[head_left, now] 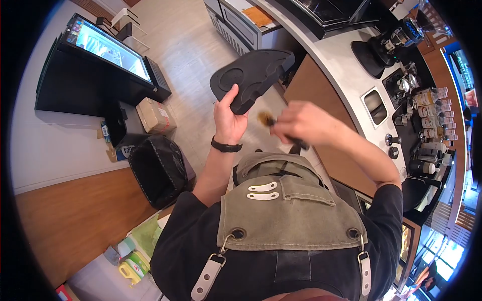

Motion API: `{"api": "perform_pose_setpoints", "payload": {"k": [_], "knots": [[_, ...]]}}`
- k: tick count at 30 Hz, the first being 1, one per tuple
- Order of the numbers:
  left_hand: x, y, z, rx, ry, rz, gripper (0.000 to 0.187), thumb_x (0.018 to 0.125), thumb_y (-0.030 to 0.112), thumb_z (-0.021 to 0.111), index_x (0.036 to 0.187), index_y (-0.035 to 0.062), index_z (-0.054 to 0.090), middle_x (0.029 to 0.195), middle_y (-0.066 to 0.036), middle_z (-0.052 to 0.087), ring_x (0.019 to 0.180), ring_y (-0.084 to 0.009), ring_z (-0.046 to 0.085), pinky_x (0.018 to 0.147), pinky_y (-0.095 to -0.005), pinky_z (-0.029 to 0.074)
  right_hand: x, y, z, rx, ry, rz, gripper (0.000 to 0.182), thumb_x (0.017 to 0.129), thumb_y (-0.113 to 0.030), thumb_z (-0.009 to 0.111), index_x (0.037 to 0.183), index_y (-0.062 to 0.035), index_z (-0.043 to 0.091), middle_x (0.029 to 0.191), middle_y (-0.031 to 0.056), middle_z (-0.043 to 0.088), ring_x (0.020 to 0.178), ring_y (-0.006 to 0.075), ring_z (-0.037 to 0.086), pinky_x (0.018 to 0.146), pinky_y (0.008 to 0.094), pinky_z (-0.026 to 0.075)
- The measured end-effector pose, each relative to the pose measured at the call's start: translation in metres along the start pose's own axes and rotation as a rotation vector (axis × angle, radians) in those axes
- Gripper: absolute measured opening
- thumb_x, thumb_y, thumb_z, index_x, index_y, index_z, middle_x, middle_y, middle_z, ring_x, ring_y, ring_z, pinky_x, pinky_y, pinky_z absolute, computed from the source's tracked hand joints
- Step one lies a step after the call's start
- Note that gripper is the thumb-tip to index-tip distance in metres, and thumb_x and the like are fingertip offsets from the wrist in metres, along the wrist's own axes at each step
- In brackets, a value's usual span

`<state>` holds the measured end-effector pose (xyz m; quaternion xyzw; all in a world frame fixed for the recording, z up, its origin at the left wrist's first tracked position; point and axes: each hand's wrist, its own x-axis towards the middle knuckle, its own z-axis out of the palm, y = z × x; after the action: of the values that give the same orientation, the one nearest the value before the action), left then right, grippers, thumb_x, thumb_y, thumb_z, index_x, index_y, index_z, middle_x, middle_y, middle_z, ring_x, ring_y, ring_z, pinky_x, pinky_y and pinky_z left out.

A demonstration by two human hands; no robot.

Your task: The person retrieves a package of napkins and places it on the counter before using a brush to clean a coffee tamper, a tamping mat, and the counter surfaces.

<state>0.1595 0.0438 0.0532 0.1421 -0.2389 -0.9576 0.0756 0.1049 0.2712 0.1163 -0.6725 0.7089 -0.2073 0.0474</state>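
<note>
My left hand (230, 120) holds up a black moulded mat (251, 75), with the thumb on its recessed face and the fingers behind it. The mat is tilted above the floor. My right hand (306, 123) is closed around the dark handle of a small brush (266, 119). The tan bristles point toward the mat and stand a little apart from its lower right edge. The bristles are slightly blurred.
A counter (334, 65) runs along the right with a sink (374, 106), a coffee grinder (389, 45) and several bottles (434, 113). To the left are a lined black bin (158, 173), a cardboard box (154, 115) and a display case (108, 50).
</note>
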Motion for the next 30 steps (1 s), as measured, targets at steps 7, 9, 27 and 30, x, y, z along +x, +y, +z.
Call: {"api": "perform_pose_setpoints", "payload": {"k": [7,9,27,30], "knots": [[0.006,0.011,-0.001,-0.078,-0.03,0.021,0.035,0.105,0.009,0.057,0.138,-0.002,0.057,0.137,-0.016,0.066,0.123,-0.0297,0.065,0.106,-0.0425,0.054,0.005,-0.012,0.007,0.096,-0.043,0.082,0.018,0.084,-0.012,0.074,0.102,-0.0124,0.074,0.078,0.0006,0.066,0.077,0.0238,0.065,0.072,0.0377,0.051],[0.005,0.017,-0.003,-0.078,-0.036,0.014,0.035,0.105,0.01,0.057,0.138,-0.0024,0.056,0.137,-0.016,0.065,0.124,-0.0299,0.065,0.106,-0.043,0.054,0.001,-0.021,0.013,0.294,-0.058,0.106,0.015,0.091,-0.016,0.071,0.104,-0.0103,0.075,0.084,0.0053,0.07,0.084,0.0266,0.068,0.076,0.0403,0.054],[-0.005,0.013,-0.01,-0.08,-0.07,-0.046,0.034,0.106,0.011,0.058,0.137,-0.0025,0.057,0.134,-0.015,0.067,0.123,-0.0283,0.065,0.106,-0.0415,0.054,-0.001,0.013,-0.024,0.207,0.603,0.217,0.021,0.096,-0.014,0.068,0.114,-0.0045,0.075,0.089,0.0088,0.074,0.079,0.021,0.069,0.073,0.0348,0.055],[-0.009,0.015,-0.007,-0.054,-0.041,0.009,0.035,0.105,0.011,0.058,0.137,-0.0025,0.057,0.133,-0.016,0.067,0.123,-0.0282,0.065,0.106,-0.0412,0.054,-0.015,0.044,-0.029,0.241,1.154,0.743,0.029,0.108,-0.023,0.06,0.123,-0.0018,0.072,0.096,0.0077,0.074,0.085,0.0123,0.066,0.08,0.03,0.054]]}}
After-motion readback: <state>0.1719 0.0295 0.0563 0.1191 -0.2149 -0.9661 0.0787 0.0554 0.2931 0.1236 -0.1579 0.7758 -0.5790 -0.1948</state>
